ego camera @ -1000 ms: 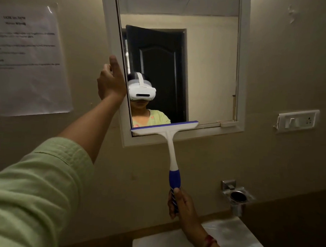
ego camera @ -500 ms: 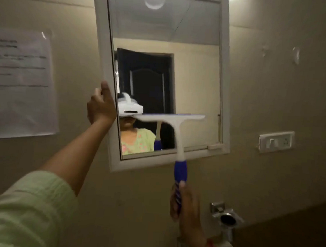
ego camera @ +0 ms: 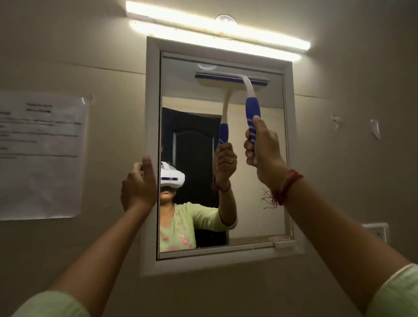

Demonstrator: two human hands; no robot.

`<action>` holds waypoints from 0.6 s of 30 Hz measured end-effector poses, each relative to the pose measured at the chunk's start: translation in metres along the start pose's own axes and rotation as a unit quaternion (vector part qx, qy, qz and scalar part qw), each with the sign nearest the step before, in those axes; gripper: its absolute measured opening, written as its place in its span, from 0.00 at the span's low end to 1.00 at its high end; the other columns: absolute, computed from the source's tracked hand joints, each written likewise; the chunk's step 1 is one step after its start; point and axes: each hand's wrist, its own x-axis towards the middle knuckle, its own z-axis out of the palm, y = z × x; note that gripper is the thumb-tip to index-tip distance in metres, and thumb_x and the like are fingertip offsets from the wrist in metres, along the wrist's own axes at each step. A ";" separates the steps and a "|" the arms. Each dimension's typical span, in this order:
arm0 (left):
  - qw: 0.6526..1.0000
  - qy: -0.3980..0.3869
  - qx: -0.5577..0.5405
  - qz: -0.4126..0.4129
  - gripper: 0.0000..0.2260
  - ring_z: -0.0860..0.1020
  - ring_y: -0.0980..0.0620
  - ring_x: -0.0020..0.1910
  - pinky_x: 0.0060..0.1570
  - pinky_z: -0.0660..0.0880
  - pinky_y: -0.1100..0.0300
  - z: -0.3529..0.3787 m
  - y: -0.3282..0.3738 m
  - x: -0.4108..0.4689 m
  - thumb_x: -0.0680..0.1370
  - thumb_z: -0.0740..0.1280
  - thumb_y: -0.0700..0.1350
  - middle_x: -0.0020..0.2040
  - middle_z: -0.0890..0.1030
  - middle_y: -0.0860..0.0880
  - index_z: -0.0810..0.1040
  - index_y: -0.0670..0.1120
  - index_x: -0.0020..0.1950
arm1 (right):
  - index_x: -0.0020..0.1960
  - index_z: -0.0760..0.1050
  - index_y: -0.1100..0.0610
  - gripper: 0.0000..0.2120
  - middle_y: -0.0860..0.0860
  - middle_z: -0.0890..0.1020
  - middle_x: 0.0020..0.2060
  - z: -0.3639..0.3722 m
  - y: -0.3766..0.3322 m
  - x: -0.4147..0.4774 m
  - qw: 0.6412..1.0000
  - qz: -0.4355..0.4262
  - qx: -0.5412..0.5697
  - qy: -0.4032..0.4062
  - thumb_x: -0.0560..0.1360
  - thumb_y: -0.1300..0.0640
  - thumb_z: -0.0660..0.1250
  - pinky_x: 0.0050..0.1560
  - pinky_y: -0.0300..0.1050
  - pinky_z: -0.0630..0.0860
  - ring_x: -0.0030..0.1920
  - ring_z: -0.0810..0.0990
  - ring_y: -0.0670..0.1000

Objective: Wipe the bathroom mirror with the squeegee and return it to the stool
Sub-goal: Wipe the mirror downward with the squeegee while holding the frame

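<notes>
The white-framed mirror [ego camera: 257, 184] hangs on the beige wall in front of me. My right hand [ego camera: 263, 144] is shut on the blue grip of the squeegee [ego camera: 252, 107], whose white blade bar presses flat against the glass near the mirror's top edge. My left hand [ego camera: 138, 184] grips the left side of the mirror frame, thumb on the front. The glass reflects a person in a white headset and the raised squeegee. The stool is out of view.
A lit tube light [ego camera: 216, 30] runs along the wall just above the mirror. A printed paper sheet [ego camera: 35, 155] is taped to the wall on the left. A white switch plate [ego camera: 377, 231] sits to the right, partly behind my right arm.
My right hand has raised the squeegee from the mirror's bottom edge up to its top. The view has tilted upward, so the sink dropped out of sight. My left hand stays on the frame.
</notes>
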 end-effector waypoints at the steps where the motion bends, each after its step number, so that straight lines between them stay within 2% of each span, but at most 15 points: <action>1: 1.000 0.001 0.000 0.001 0.26 0.72 0.44 0.41 0.38 0.61 0.57 0.000 0.000 0.000 0.79 0.45 0.60 0.42 0.77 0.40 0.73 0.42 0.47 | 0.39 0.70 0.51 0.14 0.49 0.70 0.30 0.001 -0.001 0.004 1.000 0.001 0.005 0.001 0.79 0.46 0.54 0.25 0.34 0.66 0.27 0.67 0.45; 5: 1.000 0.005 -0.003 0.002 0.24 0.68 0.52 0.34 0.29 0.58 0.61 0.000 0.001 -0.001 0.79 0.46 0.60 0.36 0.72 0.48 0.71 0.44 0.44 | 0.40 0.70 0.52 0.15 0.49 0.71 0.30 0.003 -0.001 0.012 1.000 0.003 0.023 -0.001 0.79 0.45 0.54 0.25 0.35 0.67 0.27 0.67 0.45; 8: 1.000 0.007 -0.006 -0.005 0.24 0.67 0.53 0.33 0.29 0.58 0.63 0.000 0.000 -0.001 0.79 0.46 0.60 0.35 0.71 0.49 0.72 0.43 0.45 | 0.43 0.70 0.54 0.15 0.50 0.71 0.32 0.006 -0.003 0.018 1.000 0.008 0.026 -0.004 0.79 0.45 0.53 0.29 0.36 0.67 0.29 0.68 0.46; 12: 1.000 0.009 -0.005 -0.007 0.24 0.67 0.53 0.33 0.29 0.58 0.64 -0.001 0.001 -0.001 0.79 0.46 0.60 0.35 0.71 0.50 0.72 0.43 0.45 | 0.46 0.69 0.54 0.15 0.49 0.71 0.32 0.009 -0.004 0.023 0.999 0.017 0.039 -0.020 0.79 0.44 0.52 0.27 0.34 0.67 0.25 0.70 0.44; 14: 1.000 0.007 -0.005 -0.009 0.23 0.68 0.52 0.34 0.29 0.58 0.64 0.000 0.002 -0.001 0.79 0.47 0.60 0.35 0.71 0.50 0.72 0.44 0.45 | 0.46 0.69 0.53 0.15 0.48 0.72 0.34 0.006 0.002 0.022 0.999 0.027 0.031 -0.034 0.79 0.43 0.51 0.28 0.34 0.68 0.26 0.72 0.44; 18: 1.000 0.005 -0.014 -0.010 0.23 0.67 0.58 0.31 0.29 0.58 0.63 0.000 0.001 -0.001 0.79 0.46 0.60 0.31 0.70 0.53 0.71 0.44 0.44 | 0.43 0.69 0.52 0.16 0.48 0.72 0.32 -0.002 0.011 0.017 0.997 0.036 0.038 -0.049 0.79 0.43 0.50 0.23 0.31 0.68 0.19 0.73 0.42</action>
